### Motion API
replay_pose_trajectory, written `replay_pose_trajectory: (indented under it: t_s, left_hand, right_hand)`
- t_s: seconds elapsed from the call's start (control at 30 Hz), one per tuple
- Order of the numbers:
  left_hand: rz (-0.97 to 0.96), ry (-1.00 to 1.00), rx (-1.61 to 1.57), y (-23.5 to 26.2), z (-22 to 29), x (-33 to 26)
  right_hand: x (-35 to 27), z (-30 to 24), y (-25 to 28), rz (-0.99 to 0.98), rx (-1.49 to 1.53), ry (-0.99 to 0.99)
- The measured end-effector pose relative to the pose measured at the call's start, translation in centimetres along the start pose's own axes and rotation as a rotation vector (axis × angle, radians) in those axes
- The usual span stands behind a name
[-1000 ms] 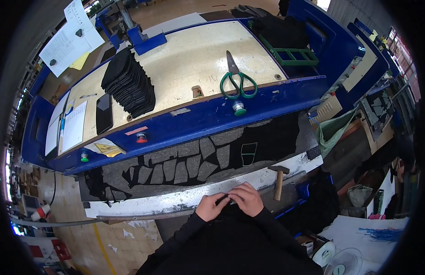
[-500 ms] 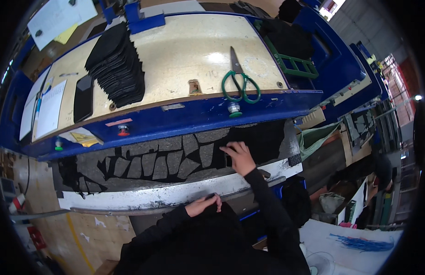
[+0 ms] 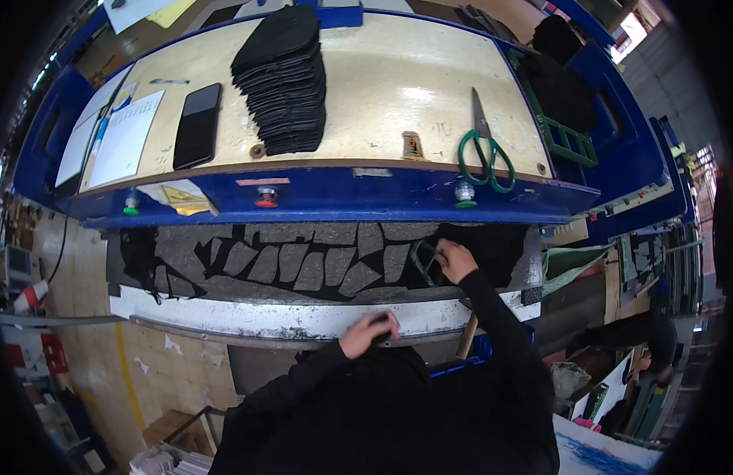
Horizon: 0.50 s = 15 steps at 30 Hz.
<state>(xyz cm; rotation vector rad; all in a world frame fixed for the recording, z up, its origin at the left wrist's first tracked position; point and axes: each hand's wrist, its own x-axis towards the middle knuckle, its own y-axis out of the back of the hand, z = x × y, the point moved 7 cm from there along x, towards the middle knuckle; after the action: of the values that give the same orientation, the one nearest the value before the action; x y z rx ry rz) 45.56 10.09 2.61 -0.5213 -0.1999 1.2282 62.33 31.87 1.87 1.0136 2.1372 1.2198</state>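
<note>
Over the black cloth (image 3: 493, 261), my right hand (image 3: 459, 263) is closed on the edge of a thin dark-green cutting die (image 3: 422, 273), which stands tilted on the cloth. Left of it, the cloth has several cut-out gaps (image 3: 309, 271) showing the grey surface beneath. My left hand (image 3: 369, 334) is held near my body, just above the white bar (image 3: 248, 315) along the front edge. Its fingers are curled round something dark that I cannot make out.
A blue-edged worktop (image 3: 366, 95) beyond carries a stack of black cut pieces (image 3: 281, 87), green-handled scissors (image 3: 486, 150), a phone (image 3: 198, 127) and papers (image 3: 129, 138). Push buttons (image 3: 267, 196) line its front. A wooden handle (image 3: 467, 339) is beneath my right forearm. Another person (image 3: 659, 336) bends at right.
My view has shifted, so the bench appears farther right. The die under my right hand has come up tilted and now shows its open outline. My left hand has risen slightly toward the white bar.
</note>
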Motion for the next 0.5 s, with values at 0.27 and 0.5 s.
replay_pose_trajectory:
  t_s: [0.27,0.5]
  left_hand:
    - [0.477,-0.112,1.134,4.4,-0.6,6.6]
    - [0.502,-0.239,1.412,3.4,-4.8,8.5]
  right_hand:
    - [-6.2,4.0,-6.7,0.285,0.415,-0.510]
    - [-5.7,3.2,-5.6,0.255,0.369,-0.369]
